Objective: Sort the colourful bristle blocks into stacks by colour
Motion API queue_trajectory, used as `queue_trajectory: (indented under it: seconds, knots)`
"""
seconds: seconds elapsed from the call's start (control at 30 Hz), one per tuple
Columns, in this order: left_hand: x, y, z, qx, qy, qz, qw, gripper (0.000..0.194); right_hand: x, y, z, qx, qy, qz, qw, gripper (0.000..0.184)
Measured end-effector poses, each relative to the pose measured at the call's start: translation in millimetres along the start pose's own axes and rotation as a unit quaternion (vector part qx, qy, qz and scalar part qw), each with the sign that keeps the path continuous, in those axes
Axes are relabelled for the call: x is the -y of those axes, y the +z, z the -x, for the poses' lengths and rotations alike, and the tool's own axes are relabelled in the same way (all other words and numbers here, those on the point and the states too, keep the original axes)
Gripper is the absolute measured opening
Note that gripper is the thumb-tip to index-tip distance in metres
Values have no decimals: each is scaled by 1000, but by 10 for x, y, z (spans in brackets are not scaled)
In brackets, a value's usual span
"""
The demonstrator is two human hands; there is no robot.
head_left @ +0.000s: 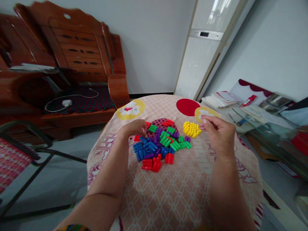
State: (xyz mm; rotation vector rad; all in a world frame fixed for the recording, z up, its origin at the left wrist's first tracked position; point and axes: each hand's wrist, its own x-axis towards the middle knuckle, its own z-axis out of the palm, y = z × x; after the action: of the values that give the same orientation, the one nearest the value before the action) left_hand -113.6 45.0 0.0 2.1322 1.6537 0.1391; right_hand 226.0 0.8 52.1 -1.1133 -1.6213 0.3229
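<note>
A pile of plastic building pieces shaped like joined rounded tubes lies on the round table: blue pieces (148,146), green pieces (172,141), purple pieces (157,136) and red pieces (152,163). My left hand (134,128) is at the pile's left edge, fingers curled down just above the blue ones; what its fingertips hold, if anything, is hidden. To the right, a tight yellow cluster (192,129) of knobbed pieces stands apart. Beside it my right hand (218,133) is raised, thumb and fingers pinched together; anything between them is too small to name.
A patterned cloth covers the table (168,192). Behind on the left is a wooden bench (79,54) with a white charger (66,103). A folding chair (14,157) stands at the left. On the right, a glass-topped stand (271,138) bears papers (222,98). A tall white cabinet unit (204,57) stands behind.
</note>
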Motion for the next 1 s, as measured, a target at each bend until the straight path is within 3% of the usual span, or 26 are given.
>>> queue_trajectory:
  seconds: [0.2,0.33,0.4,0.5,0.67,0.77,0.9,1.0]
  knots:
    - [-177,-34,-23,-150,11,120,981,16,-49,414,113,104,52,-64,991,30]
    - [-509,113,-143,-203,52,304,929,34,-110,746,226,192,132,-117,966,40]
    - [-686,215,-195,-204,73,361,907,38,-147,841,254,202,177,-160,950,46]
    - [-884,358,-246,-205,96,412,883,38,-211,881,247,162,230,-232,931,45]
    - [-1015,505,-292,-195,126,437,869,36,-361,789,150,106,284,-277,912,34]
    - [-987,459,-278,-183,129,411,884,36,-588,596,47,48,274,-229,933,32]
    - [-803,269,-220,-250,62,355,899,34,-1071,144,-49,-118,233,11,965,34]
    - [-608,159,-202,-284,26,334,898,31,-1389,-133,-17,-160,191,240,938,28]
